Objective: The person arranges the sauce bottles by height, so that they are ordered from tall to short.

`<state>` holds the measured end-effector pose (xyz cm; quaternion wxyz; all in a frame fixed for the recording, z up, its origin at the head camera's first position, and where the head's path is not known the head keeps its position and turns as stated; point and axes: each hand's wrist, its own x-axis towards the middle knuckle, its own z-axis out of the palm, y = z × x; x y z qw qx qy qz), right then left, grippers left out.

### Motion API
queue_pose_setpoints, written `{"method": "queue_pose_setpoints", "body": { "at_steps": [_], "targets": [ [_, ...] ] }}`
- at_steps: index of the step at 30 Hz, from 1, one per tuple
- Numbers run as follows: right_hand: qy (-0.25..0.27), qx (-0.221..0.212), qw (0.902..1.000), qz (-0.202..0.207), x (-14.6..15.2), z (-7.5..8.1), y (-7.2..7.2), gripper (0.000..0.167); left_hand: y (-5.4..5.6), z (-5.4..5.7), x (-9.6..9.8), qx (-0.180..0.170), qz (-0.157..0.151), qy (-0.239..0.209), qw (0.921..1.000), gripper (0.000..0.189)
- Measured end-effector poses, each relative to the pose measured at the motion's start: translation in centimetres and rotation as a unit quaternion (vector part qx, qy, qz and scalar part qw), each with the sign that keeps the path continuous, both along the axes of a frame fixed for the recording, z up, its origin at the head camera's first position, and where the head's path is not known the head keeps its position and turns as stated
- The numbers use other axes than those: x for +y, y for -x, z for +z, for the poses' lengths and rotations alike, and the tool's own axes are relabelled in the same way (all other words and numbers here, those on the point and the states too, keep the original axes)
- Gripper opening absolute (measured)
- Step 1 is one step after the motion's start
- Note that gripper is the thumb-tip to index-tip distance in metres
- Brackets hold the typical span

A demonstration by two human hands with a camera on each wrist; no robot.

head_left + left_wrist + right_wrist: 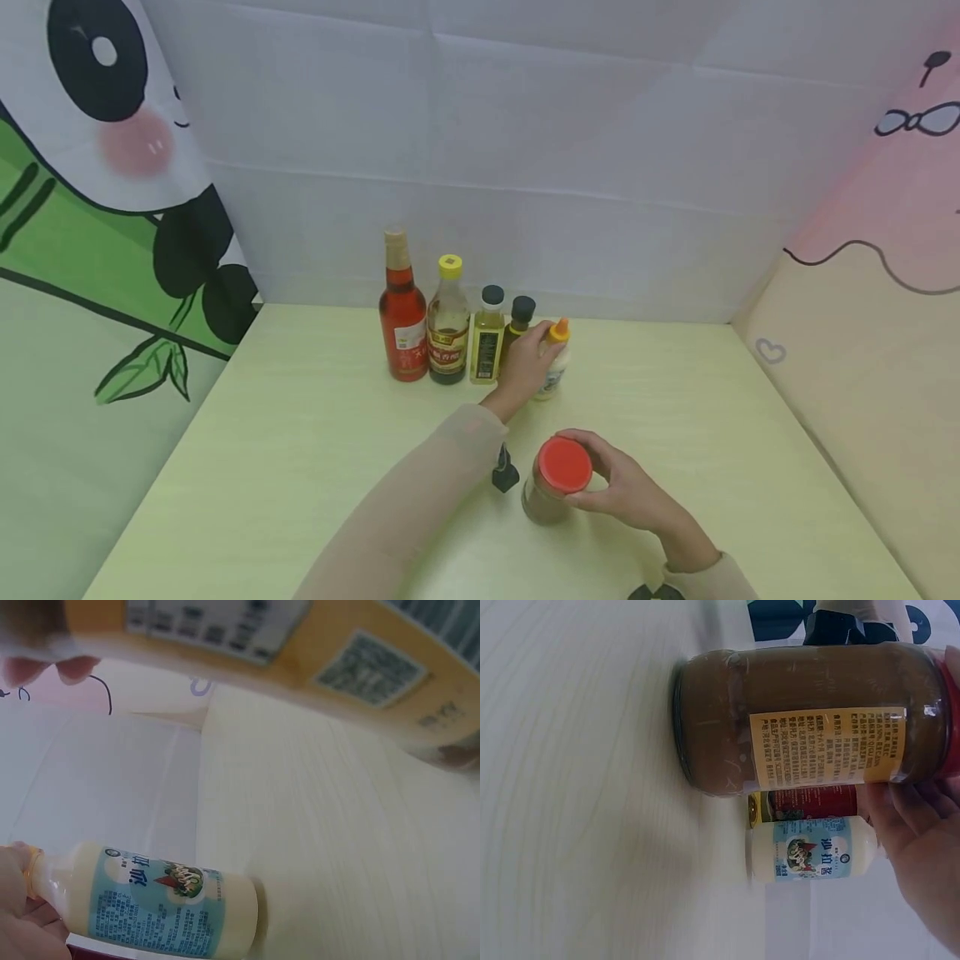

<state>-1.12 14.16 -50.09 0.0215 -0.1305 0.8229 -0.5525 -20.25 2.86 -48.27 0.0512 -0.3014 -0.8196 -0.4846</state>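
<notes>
My left hand (527, 362) reaches to the row of bottles and pinches a salad dressing bottle (161, 900) at its orange cap. That bottle is cream-coloured with a light blue label and stands upright, partly behind the hand in the head view. Nearer to me, my right hand (630, 483) grips a glass jar of brown paste (817, 720) around its red lid (565, 465). The jar has an orange-yellow label and tilts slightly in the head view. Whether its base touches the table cannot be told. Close up, the same jar fills the top of the left wrist view.
Left of the dressing stand a red bottle (405, 329), a yellow-capped dark sauce bottle (448, 333), a dark-capped oil bottle (487, 342) and another dark-capped bottle (522, 310), partly hidden by my left hand. A white cloth wall (525, 167) rises behind the table (262, 458).
</notes>
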Motion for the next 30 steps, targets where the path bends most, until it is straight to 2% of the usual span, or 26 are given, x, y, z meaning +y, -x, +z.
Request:
{"method": "queue_pose_setpoints", "body": {
  "at_steps": [5, 8, 12, 17, 23, 30],
  "targets": [
    [0.009, 0.013, 0.9998, 0.009, -0.2, -0.3, 0.2, 0.068, 0.0, 0.1, 0.0, -0.003, 0.008, 0.018, 0.9998, 0.032],
    [0.013, 0.017, 0.9997, 0.014, -0.4, -0.4, 0.3, 0.068, 0.1, 0.1, -0.1, -0.007, 0.005, 0.012, 0.9999, 0.032],
    [0.012, 0.017, 0.9996, 0.017, -0.6, -0.5, 0.4, 0.069, 0.6, -0.2, -0.1, -0.016, 0.006, 0.008, 0.9998, 0.034],
    [0.008, 0.021, 0.9996, 0.017, -0.7, -0.5, 0.6, 0.07, 1.1, -0.3, -0.1, -0.016, 0.023, 0.019, 0.9994, 0.035],
    [0.002, 0.026, 0.9996, 0.012, -0.7, -0.4, 0.7, 0.07, 1.1, 0.0, 0.2, -0.018, 0.039, 0.047, 0.998, 0.036],
    [-0.004, 0.036, 0.9993, -0.003, -0.3, -0.7, 0.3, 0.069, 0.7, 0.4, 0.9, -0.031, 0.031, 0.062, 0.9971, 0.036]
  ]
}}
